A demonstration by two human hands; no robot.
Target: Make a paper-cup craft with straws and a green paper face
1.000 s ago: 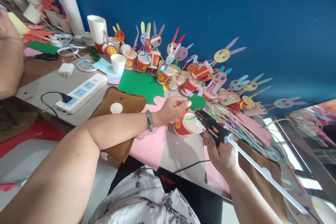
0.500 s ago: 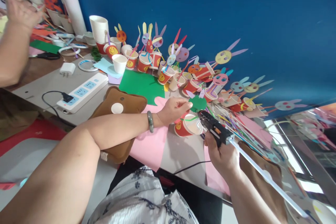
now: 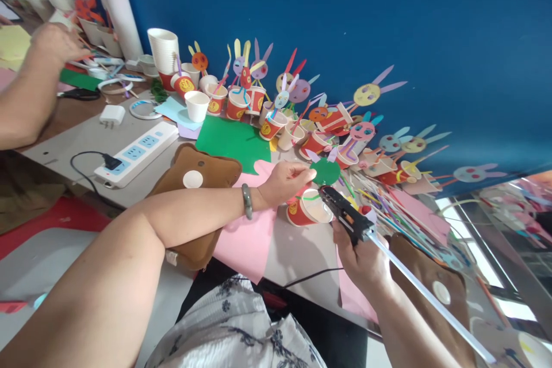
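Pinched in my left hand (image 3: 290, 181) is a green paper rabbit head (image 3: 326, 172) with pale purple ears, held above a red-and-white paper cup (image 3: 307, 210). A green strip crosses the cup's mouth. My right hand (image 3: 366, 256) is wrapped round a black hot glue gun (image 3: 347, 214), with a long white glue stick (image 3: 431, 296) running out of its back. The gun's nozzle points at the lower edge of the green head; whether it touches cannot be told. Pink paper (image 3: 248, 241) lies below my left wrist.
Paper-cup rabbits (image 3: 362, 129) crowd along the blue wall (image 3: 302, 6). Green paper (image 3: 233, 144), a brown cushion (image 3: 202, 169), and a white power strip (image 3: 138, 152) lie leftward. Colored strips (image 3: 397, 215) and another brown cushion (image 3: 435, 276) are at right. A co-worker's hand (image 3: 58, 43) is far left.
The glue gun in my right hand has shifted slightly left and down, its nozzle nearer the head's lower edge. My left hand stays put. The co-worker's hand has moved right and lower.
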